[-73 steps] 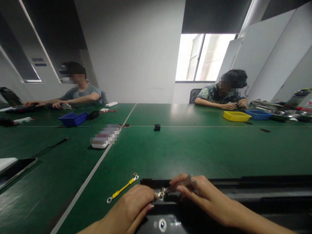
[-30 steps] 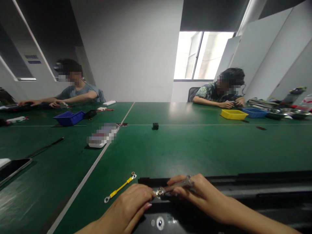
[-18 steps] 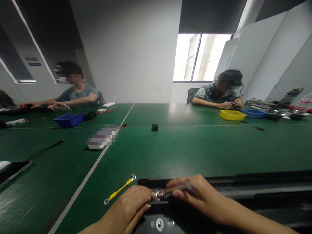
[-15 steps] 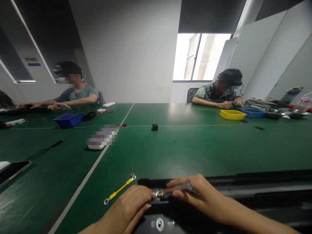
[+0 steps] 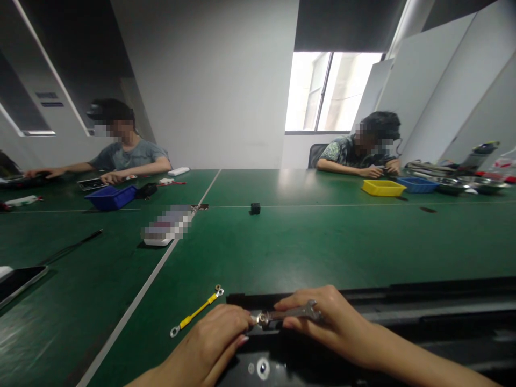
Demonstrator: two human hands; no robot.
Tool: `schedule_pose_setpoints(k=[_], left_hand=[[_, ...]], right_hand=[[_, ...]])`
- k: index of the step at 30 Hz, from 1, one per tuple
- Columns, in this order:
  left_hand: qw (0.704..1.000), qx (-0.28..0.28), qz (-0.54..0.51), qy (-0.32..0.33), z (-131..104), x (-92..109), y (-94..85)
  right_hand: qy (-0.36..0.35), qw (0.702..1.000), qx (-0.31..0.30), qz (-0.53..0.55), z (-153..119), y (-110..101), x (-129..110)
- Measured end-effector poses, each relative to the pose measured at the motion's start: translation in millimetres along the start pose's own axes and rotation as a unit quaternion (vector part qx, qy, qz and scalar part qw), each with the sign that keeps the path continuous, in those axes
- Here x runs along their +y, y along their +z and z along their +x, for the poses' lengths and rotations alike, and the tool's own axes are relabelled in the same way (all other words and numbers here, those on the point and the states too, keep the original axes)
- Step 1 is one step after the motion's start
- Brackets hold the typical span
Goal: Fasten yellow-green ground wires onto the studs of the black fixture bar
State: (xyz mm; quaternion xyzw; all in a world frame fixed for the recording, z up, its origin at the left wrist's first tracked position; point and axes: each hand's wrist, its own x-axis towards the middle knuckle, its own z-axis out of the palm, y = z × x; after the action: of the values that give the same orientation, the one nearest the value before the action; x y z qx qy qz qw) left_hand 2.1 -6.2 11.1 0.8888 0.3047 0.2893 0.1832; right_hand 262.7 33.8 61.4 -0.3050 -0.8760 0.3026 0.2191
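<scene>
My right hand [image 5: 318,317] grips a silver wrench [image 5: 296,313] between thumb and fingers; its open jaw points right. The wrench's other end sits around a brass-coloured nut [image 5: 262,318] on a black metal housing [image 5: 245,355]. Just left of the nut, my left hand [image 5: 217,330] is closed, fingertips against a small silver piece mostly hidden beneath them. On the table beyond my left hand lies a yellow cable [image 5: 196,313] with a ring terminal at each end. A small loose nut [image 5: 218,287] rests by its far end.
The long housing runs off to the right. On the green table [image 5: 306,247] are a small black cube [image 5: 255,208], a blurred white device [image 5: 165,226], a phone [image 5: 24,285], a blue tray [image 5: 110,198] and a yellow tray [image 5: 382,188]. Two people sit across.
The wrench's open jaw has swung slightly towards me in my right hand. My left hand stays by the nut. The co-worker at left has shifted a hand, and a flat dark object shows beside it.
</scene>
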Motion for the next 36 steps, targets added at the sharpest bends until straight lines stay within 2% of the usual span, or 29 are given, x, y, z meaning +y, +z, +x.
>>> schedule_pose_setpoints(k=[7,18,24,36], left_hand=[[1.000,0.001,0.007,0.010,-0.2,-5.7,3.9],[1.000,-0.013,-0.006,-0.001,-1.4,-3.9,1.9],[1.000,0.010,-0.008,0.004,0.4,-2.0,2.2],[1.000,0.003,0.003,0.008,0.5,-0.3,-0.9]], right_hand=[[-0.004,1.000,0.000,-0.017,-1.2,1.1,1.4],[-0.008,0.999,-0.002,-0.032,-2.9,2.3,4.0],[-0.009,0.999,-0.007,-0.038,-2.1,1.1,2.7],[0.020,0.999,-0.016,-0.039,-0.2,-1.2,-3.2]])
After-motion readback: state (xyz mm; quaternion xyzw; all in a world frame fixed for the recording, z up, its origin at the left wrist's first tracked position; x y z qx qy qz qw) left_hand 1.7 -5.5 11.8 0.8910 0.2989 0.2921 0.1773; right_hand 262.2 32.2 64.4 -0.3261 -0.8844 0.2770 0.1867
